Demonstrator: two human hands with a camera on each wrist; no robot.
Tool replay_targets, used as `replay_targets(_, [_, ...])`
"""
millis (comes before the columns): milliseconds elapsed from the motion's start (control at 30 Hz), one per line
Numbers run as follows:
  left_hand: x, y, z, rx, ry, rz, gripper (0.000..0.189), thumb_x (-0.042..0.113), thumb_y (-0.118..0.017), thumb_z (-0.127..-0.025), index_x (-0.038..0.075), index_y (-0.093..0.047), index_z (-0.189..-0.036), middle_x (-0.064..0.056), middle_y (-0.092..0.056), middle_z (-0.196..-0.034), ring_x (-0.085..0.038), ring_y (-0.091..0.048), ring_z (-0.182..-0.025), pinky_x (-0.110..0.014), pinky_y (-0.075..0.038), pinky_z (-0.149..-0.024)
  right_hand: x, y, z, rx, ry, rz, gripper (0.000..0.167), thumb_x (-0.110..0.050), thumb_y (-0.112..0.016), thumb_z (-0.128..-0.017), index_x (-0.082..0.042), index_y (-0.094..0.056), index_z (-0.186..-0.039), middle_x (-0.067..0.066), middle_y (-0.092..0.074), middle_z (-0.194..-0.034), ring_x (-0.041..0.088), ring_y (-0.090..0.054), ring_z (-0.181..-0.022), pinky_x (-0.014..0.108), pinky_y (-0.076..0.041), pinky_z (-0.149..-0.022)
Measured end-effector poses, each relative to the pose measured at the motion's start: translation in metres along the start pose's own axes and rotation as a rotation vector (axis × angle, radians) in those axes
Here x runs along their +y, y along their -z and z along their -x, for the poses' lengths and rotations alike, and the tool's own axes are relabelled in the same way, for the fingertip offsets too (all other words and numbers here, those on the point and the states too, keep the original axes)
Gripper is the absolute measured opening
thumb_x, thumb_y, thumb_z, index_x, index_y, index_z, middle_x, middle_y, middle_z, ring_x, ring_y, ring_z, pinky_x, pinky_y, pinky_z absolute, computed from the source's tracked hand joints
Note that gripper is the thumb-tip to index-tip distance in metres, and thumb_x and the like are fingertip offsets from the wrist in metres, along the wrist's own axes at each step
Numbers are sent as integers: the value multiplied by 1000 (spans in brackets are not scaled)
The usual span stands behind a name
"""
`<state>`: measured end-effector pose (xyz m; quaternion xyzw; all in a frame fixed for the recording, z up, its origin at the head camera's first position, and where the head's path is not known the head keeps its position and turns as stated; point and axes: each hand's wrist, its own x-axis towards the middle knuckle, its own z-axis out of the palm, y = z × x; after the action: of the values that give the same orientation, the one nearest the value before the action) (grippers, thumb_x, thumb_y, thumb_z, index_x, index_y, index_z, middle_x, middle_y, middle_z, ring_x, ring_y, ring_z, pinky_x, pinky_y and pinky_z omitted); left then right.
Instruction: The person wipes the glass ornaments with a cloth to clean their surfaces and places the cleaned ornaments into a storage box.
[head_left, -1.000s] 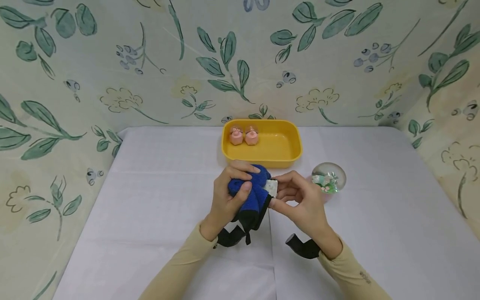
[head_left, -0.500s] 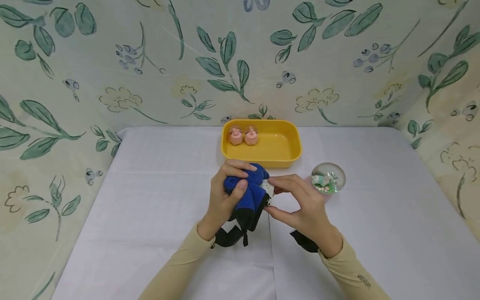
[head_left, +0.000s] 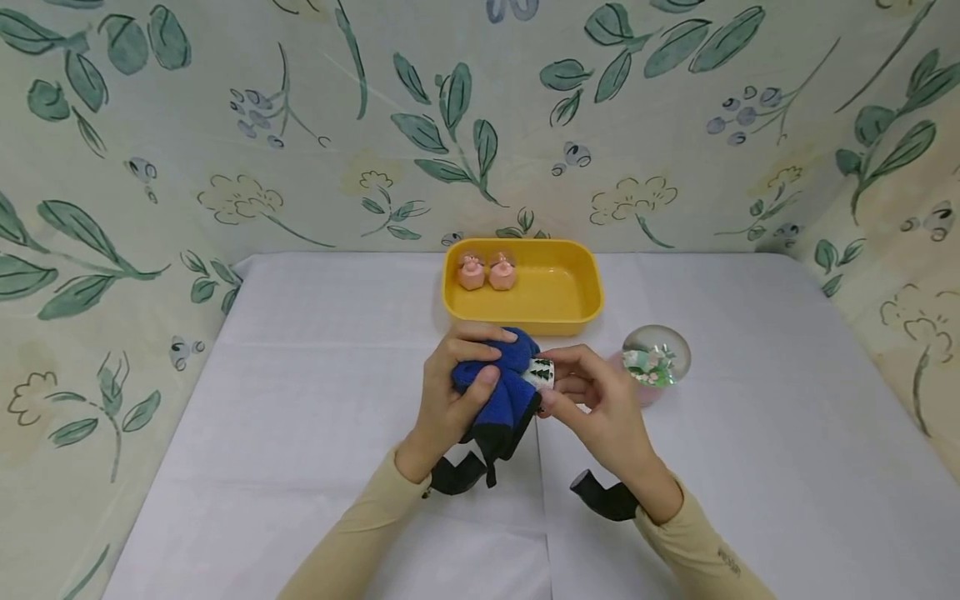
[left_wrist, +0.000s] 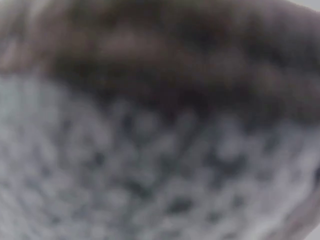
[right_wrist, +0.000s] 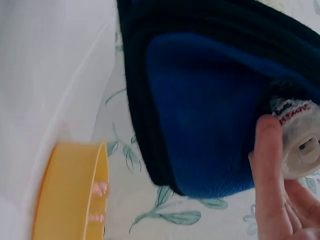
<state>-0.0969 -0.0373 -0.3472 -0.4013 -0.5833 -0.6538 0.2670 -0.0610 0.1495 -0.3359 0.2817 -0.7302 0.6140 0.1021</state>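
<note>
In the head view my left hand (head_left: 450,396) grips a bunched blue cloth (head_left: 506,408) with black edging. The cloth is wrapped around an ornament whose white round base (head_left: 542,372), printed with dark trees, sticks out to the right. My right hand (head_left: 611,421) pinches this base between thumb and fingers. Seen from the right wrist, the base (right_wrist: 301,150) shows red lettering and a small switch on its underside, beside the hanging cloth (right_wrist: 210,115). The ornament's upper part is hidden in the cloth. The left wrist view is too blurred to read.
Behind the hands stands a yellow tray (head_left: 558,315) with two small pink ornaments (head_left: 471,273) at its left end. A snow globe (head_left: 656,358) on a pink base stands to the right, close to my right hand. White cloth (head_left: 322,333) covers the table.
My right hand's thumb and fingers spread around the base, then came together on it again. The base has turned, and its printed trees now face up. The left hand has barely moved.
</note>
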Motion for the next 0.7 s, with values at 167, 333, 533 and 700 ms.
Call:
replay_targets(167, [1,2,-2,35,39,-13,27,30,-50,-99,3,-51,-96,-20,-59,-105,-32,-57,-100,-40,-48,-89,2,0,-1,-33,182,178,60,-28,-71,-86,7,-47,-129,18,-57,-112,19,-63,-81,23,-54,-75])
replay_targets(333, [3,3,-3,27,60,-13,29,32,-50,-99,3,-51,-95,-19,-59,-105,-31,-57,-100,-40,-48,-89,7,2,-4,10,400,363,54,-34,-66,-89,9,-53,-118,20,-57,-112,23,-62,-85,21,-52,-79])
replay_targets(533, [3,2,-2,3,40,11,26,29,-49,-99,3,-50,-94,-19,-58,-103,-31,-57,-99,-40,-49,-88,10,4,-5,51,482,429,50,-37,-67,-88,8,-61,-108,18,-64,-102,22,-62,-79,20,-52,-75])
replay_targets(700, [2,1,-2,-4,25,25,25,28,-49,-100,4,-50,-93,-20,-58,-101,-30,-56,-99,-41,-50,-88,10,1,-1,49,322,215,53,-32,-73,-84,11,-59,-110,16,-65,-93,16,-65,-74,21,-54,-70])
